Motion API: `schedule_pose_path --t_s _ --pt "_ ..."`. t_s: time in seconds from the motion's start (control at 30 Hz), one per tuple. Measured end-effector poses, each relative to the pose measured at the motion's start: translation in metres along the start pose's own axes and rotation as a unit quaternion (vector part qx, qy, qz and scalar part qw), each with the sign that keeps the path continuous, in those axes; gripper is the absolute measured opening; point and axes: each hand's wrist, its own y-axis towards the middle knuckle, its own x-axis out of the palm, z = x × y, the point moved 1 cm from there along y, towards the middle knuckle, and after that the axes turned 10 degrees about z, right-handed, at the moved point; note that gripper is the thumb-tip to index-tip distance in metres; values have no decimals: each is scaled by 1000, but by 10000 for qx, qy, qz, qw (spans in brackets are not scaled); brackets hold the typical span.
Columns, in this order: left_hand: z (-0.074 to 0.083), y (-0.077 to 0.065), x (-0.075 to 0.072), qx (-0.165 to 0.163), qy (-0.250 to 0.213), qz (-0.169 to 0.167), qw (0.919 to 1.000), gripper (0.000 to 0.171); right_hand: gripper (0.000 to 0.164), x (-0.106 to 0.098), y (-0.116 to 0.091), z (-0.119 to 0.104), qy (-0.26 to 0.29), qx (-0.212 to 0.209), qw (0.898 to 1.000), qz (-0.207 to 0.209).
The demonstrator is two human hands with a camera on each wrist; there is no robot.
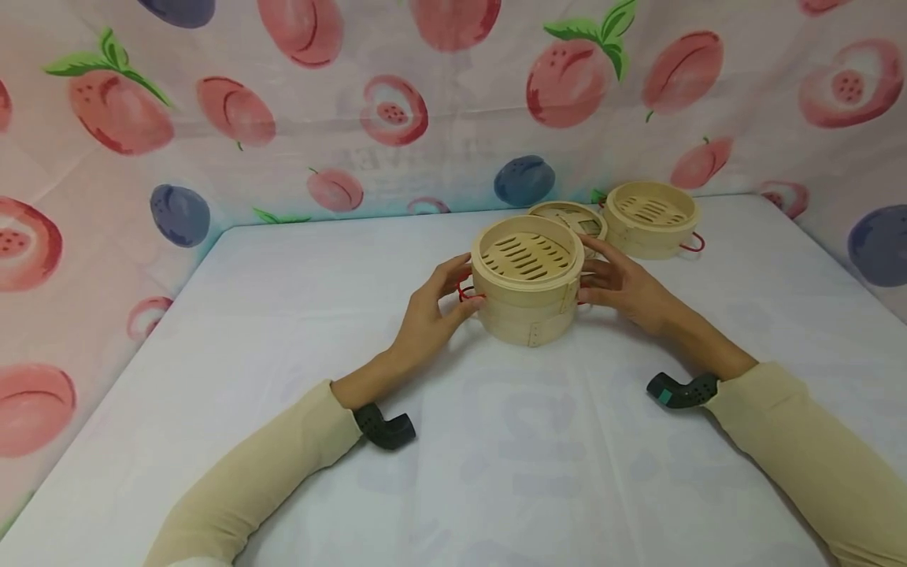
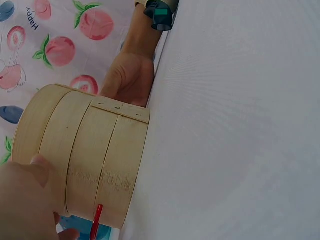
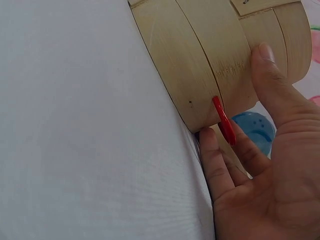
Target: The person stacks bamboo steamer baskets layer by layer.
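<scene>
A round bamboo steamer [image 1: 524, 311] stands upright on the white table, its slatted floor showing inside the top rim. Its side has stacked bands, with a seam between an upper and a lower part. My left hand [image 1: 425, 319] grips it from the left, thumb on the near side and fingers round the back, beside a red handle [image 2: 97, 222]. From the right, my right hand [image 1: 634, 291] holds the wall. In the right wrist view its thumb [image 3: 267, 62] presses the upper band, while other fingers are low by another red handle [image 3: 224, 120].
Behind the steamer, a second bamboo basket [image 1: 652, 240] with a red handle sits near the table's back edge. Between them a low round bamboo piece [image 1: 586, 217] is partly hidden. A fruit-print cloth [image 1: 453, 94] hangs behind the white table [image 1: 319, 472].
</scene>
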Motion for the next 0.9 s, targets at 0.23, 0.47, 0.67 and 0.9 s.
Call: schedule_pose_path --t_s 0.23,0.47,0.67,0.9 --pt "21 2 -3 792 -65 297 9964 59 73 0 0 -1 179 -152 9997 -51" --pt "37 3 -5 1121 -10 372 9930 47 71 0 0 0 236 -213 9995 -68" --pt "34 3 -5 960 -98 336 9948 45 69 0 -1 0 381 -339 9986 -117" --pt "18 2 -2 810 -143 321 9961 44 66 -2 0 3 566 -431 9974 -130"
